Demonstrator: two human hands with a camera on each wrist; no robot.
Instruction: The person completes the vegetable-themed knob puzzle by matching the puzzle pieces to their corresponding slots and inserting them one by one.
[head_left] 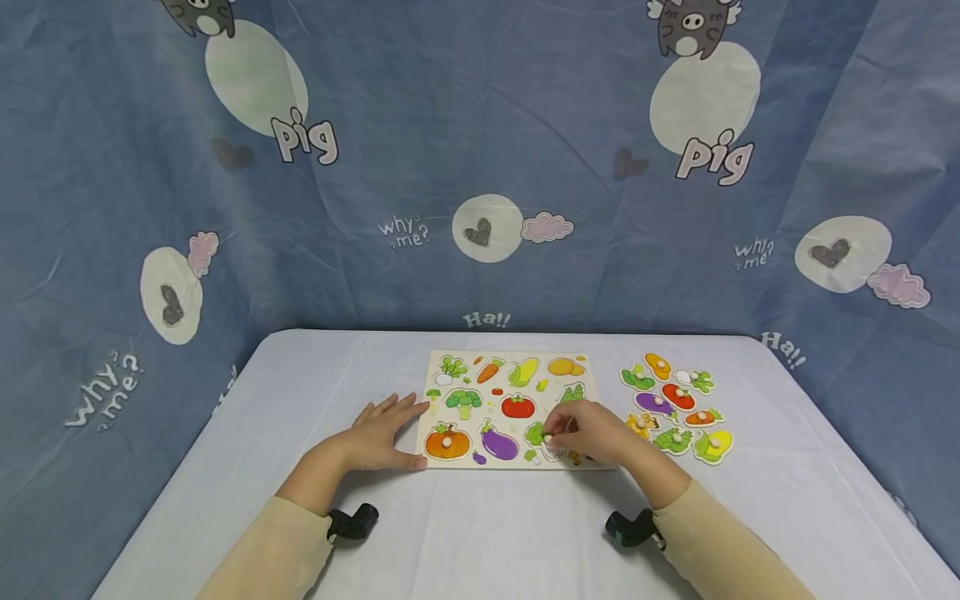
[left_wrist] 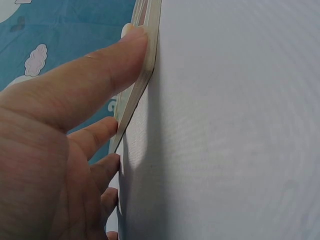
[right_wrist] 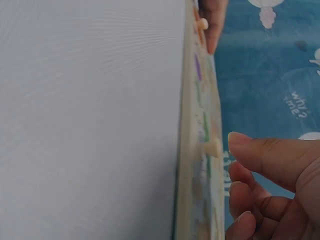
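A wooden vegetable puzzle board (head_left: pixel 480 423) lies on the white table. My left hand (head_left: pixel 386 437) rests at its left edge, fingers spread; in the left wrist view the thumb (left_wrist: pixel 115 62) lies along the board's edge. A pumpkin piece (head_left: pixel 447 444) with a knob sits in the front left corner of the board. Over the front right part, my right hand (head_left: pixel 588 429) partly covers a green-and-white vegetable piece (head_left: pixel 535 433). The right wrist view shows that piece's pale knob (right_wrist: pixel 211 148), with the thumb and bent fingers just apart from it.
Right of the board lie several loose knobbed pieces, among them an eggplant (head_left: pixel 655 405), a tomato (head_left: pixel 678 397), a carrot (head_left: pixel 703 417) and a corn piece (head_left: pixel 713 447). A blue patterned curtain (head_left: pixel 480 150) hangs behind the table (head_left: pixel 495 533).
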